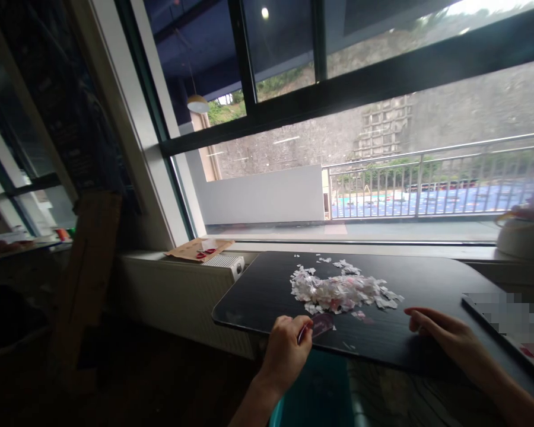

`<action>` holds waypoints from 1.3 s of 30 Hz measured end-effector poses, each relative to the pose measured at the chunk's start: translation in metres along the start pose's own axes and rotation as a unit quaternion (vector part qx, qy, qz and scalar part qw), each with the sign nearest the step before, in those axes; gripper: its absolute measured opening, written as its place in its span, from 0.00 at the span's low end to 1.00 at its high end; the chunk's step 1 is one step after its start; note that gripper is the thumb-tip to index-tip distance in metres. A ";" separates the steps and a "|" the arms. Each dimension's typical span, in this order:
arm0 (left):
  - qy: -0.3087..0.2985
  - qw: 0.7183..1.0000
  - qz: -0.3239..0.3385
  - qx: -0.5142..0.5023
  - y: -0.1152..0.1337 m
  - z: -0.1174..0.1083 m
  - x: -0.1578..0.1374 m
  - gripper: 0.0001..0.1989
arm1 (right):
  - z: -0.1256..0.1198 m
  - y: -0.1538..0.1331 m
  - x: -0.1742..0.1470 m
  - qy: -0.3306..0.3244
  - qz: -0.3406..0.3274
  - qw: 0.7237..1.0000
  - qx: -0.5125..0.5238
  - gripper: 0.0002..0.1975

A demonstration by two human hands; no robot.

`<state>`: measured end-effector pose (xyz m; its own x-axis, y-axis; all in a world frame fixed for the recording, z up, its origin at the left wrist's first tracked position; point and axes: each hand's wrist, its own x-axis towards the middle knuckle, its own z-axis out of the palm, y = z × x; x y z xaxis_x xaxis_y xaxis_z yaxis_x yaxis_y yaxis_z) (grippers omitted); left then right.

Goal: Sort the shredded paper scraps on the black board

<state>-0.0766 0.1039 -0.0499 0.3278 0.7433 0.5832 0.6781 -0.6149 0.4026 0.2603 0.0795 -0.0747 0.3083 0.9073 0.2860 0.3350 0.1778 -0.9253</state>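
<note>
A heap of torn paper scraps (342, 289), mostly white with some pinkish pieces, lies on a black table (258, 296). At the table's front edge, my left hand (289, 341) is closed around a thin, pinkish, see-through flat piece (323, 326); its exact kind is unclear. The piece reaches right from my fingers, low over the tabletop, just in front of the heap. My right hand (445, 332) is to the right of the scraps, fingers loosely stretched toward them, with nothing visible in it.
Below the front edge stands a teal bin (315, 391). A dark-edged tray or board (507, 338), partly blurred out, lies at the right. Behind the table are a window sill and a radiator (222, 267); red scissors (206, 253) lie on cardboard (182, 249). Tall cardboard (89, 261) leans at left.
</note>
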 end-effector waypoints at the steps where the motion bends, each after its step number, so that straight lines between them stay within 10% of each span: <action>1: 0.002 1.000 -0.002 0.006 0.000 -0.001 0.000 0.10 | 0.000 -0.001 0.000 0.000 0.001 1.000 0.001 0.27; 39: 0.045 0.989 0.142 -0.013 0.017 0.015 -0.025 0.10 | 0.006 -0.031 -0.009 0.004 0.000 1.000 0.015 0.24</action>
<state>-0.0635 0.0793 -0.0682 0.4422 0.5135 0.7354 0.5500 -0.8029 0.2300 0.2421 0.0682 -0.0501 0.3152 0.9044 0.2877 0.3084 0.1891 -0.9323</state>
